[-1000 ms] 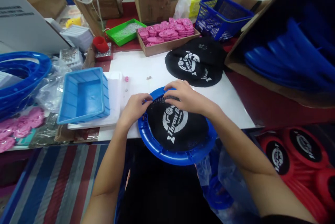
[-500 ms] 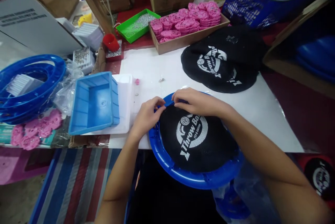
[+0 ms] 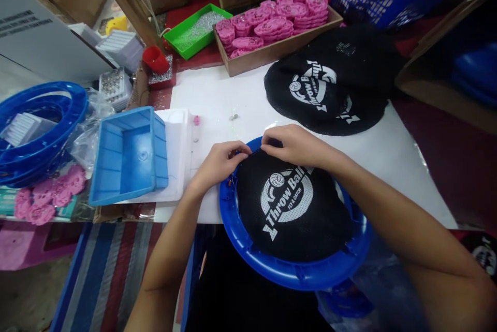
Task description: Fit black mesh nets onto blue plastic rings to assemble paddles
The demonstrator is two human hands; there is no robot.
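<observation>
A black mesh disc printed "Throw Ball" in white lies inside a blue plastic ring, which rests at the table's near edge over my lap. My left hand pinches the mesh's edge at the ring's far left. Close beside it, my right hand pinches the same edge at the far side, thumb and finger pressed together. The mesh edge between the fingertips is mostly covered. Beyond the right hand lies a pile of black mesh discs with the same print.
A blue bin stands left on a white tray. Behind are a green tray of small metal parts and a cardboard box of pink pieces. Blue rings lie far left; a blue basket stands back right.
Both hands have shifted slightly rightward along the rim and still pinch the mesh edge. The ring has tilted a little, its near side lower. The whole view has shifted slightly.
</observation>
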